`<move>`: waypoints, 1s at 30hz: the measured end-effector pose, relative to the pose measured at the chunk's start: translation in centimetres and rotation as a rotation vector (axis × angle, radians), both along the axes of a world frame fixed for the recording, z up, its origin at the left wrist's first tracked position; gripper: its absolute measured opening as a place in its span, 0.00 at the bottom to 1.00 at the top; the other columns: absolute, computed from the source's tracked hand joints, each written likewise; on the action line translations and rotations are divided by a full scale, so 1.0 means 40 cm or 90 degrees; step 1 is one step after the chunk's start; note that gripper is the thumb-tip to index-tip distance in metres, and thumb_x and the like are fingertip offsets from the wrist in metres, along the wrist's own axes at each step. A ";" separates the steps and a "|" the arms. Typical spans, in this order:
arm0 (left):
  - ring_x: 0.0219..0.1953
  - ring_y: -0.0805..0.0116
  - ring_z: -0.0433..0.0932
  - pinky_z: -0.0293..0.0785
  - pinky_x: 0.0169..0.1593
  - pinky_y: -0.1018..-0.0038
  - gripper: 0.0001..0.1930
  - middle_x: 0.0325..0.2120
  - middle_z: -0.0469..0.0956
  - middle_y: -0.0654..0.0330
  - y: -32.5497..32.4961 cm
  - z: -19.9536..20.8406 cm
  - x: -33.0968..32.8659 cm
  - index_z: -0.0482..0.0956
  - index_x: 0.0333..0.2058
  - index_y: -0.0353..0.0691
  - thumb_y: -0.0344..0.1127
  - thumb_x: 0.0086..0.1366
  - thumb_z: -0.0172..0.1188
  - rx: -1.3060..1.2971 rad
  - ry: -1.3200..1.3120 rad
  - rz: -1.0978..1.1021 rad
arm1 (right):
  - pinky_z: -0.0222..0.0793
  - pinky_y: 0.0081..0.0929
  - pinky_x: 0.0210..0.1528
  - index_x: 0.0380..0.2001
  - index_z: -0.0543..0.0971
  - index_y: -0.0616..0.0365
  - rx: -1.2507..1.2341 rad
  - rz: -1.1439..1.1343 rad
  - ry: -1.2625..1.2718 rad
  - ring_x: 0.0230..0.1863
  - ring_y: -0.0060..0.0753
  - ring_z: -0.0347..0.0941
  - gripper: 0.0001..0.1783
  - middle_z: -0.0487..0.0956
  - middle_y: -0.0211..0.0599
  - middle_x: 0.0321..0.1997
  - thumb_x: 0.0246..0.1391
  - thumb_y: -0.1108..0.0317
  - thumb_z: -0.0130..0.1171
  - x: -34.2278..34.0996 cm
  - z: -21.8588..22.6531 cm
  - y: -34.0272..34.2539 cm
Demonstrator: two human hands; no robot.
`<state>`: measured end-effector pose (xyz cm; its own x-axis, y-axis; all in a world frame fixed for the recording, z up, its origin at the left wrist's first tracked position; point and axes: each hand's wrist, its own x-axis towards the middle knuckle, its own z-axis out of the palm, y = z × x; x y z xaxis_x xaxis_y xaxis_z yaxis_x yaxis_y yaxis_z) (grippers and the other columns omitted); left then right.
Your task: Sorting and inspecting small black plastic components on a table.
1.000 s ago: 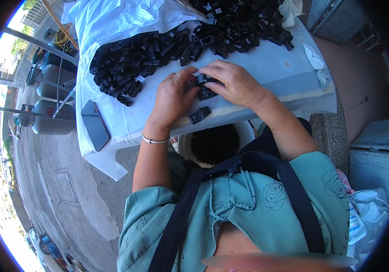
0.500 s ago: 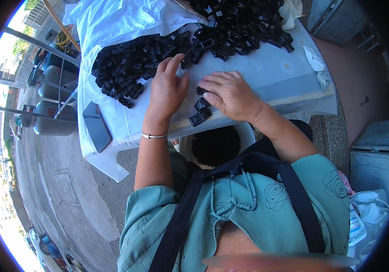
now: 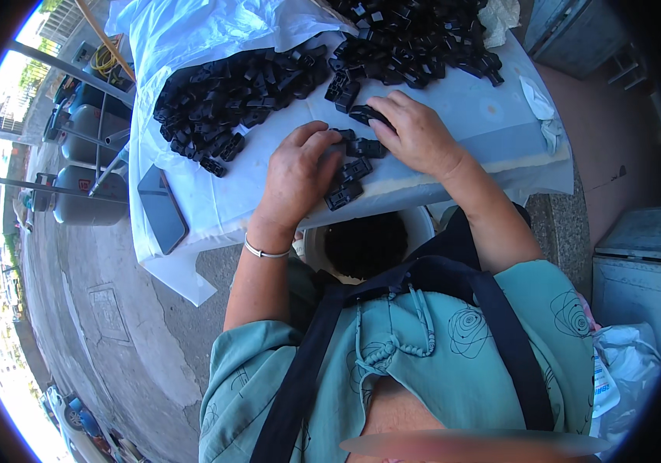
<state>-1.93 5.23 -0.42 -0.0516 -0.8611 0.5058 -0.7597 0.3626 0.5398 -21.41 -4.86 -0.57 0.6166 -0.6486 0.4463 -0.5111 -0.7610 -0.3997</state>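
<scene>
My right hand (image 3: 421, 137) has its thumb and fingers closed on a small black plastic part (image 3: 369, 116) over the table. My left hand (image 3: 293, 171) is curled beside it, its fingertips at another black plastic part (image 3: 343, 134) that they partly cover. Several more parts lie between my hands and the table's front edge, among them a blocky black part (image 3: 342, 194). Beyond my fingers, a single part (image 3: 342, 92) rests at the edge of the piles. A large pile of the same parts (image 3: 246, 85) spreads at the left, and a second pile (image 3: 415, 38) at the far right.
White plastic sheeting (image 3: 215, 208) covers the table, with a crumpled clear bag (image 3: 215, 31) at the back left. A phone (image 3: 163, 210) lies at the left edge. Below the front edge stands a white bucket (image 3: 423, 228) with dark contents. Grey tanks (image 3: 87, 193) are at left.
My right hand has moved away from me and slightly right, now with a part in its fingers. My left hand has come back from the pile toward the nearer parts.
</scene>
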 end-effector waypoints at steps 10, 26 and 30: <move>0.25 0.65 0.79 0.76 0.31 0.71 0.29 0.32 0.81 0.57 -0.001 -0.006 0.014 0.71 0.51 0.42 0.23 0.48 0.67 0.129 0.118 0.012 | 0.76 0.31 0.42 0.48 0.78 0.58 0.060 0.180 -0.073 0.40 0.42 0.77 0.18 0.76 0.42 0.43 0.52 0.76 0.59 0.032 0.021 0.068; 0.31 0.59 0.80 0.77 0.36 0.69 0.24 0.41 0.78 0.53 0.000 0.034 0.044 0.75 0.48 0.39 0.26 0.49 0.66 0.190 0.122 -0.032 | 0.68 0.34 0.53 0.50 0.77 0.61 -0.117 0.121 0.085 0.50 0.42 0.73 0.19 0.77 0.44 0.49 0.55 0.67 0.58 0.031 0.011 0.114; 0.43 0.52 0.76 0.74 0.46 0.64 0.24 0.51 0.71 0.51 -0.024 0.037 0.096 0.76 0.49 0.43 0.27 0.50 0.64 -0.086 -0.204 0.145 | 0.71 0.32 0.47 0.51 0.76 0.59 -0.096 0.171 0.055 0.45 0.42 0.75 0.19 0.77 0.42 0.43 0.57 0.64 0.57 0.025 0.025 0.082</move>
<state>1.90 4.26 1.05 -0.0397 -0.7960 0.6041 -0.9505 0.2164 0.2228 -20.42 -1.59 0.44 0.7965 -0.3878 0.4639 -0.3108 -0.9207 -0.2362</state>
